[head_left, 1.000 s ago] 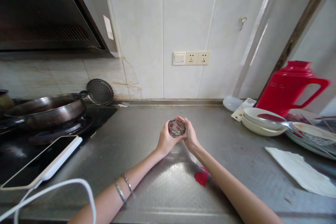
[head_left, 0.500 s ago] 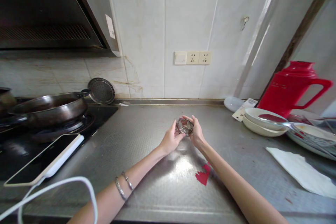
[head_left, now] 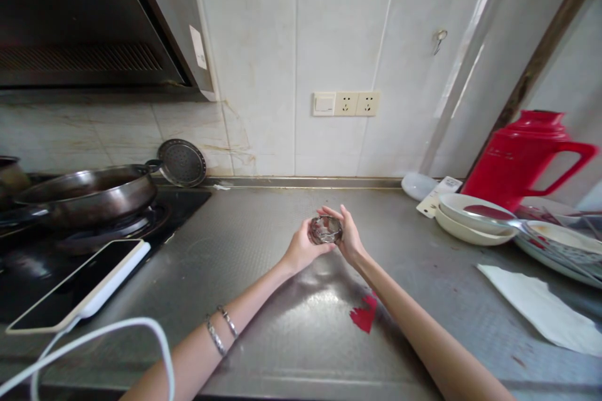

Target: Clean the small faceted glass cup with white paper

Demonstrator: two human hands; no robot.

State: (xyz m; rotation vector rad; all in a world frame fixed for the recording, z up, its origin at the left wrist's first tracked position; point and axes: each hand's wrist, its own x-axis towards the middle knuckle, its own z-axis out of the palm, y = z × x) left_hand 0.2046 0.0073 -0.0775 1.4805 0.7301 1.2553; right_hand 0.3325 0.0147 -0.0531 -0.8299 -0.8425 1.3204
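A small round glass dish point(head_left: 325, 230), clear with a patterned look, is held above the metal counter point(head_left: 263, 332) between both my hands. My left hand point(head_left: 301, 247) grips its left side, the thumb along the near edge. Around the right and far side curl the fingers of my right hand point(head_left: 348, 237). Whatever lies inside the dish is too small to make out. Below, beside my right forearm, a torn red piece point(head_left: 364, 313) rests on the counter.
On the left are a stove with a steel pan point(head_left: 94, 197), a phone point(head_left: 75, 288) and its white cable point(head_left: 117, 324). Stacked bowls point(head_left: 470, 232), a red thermos point(head_left: 520, 160) and a white paper sheet point(head_left: 540, 310) occupy the right.
The glass dish has shifted slightly left and turned in my hands. My left hand has moved a little left, and the fingers of my right hand reach further over the far rim.
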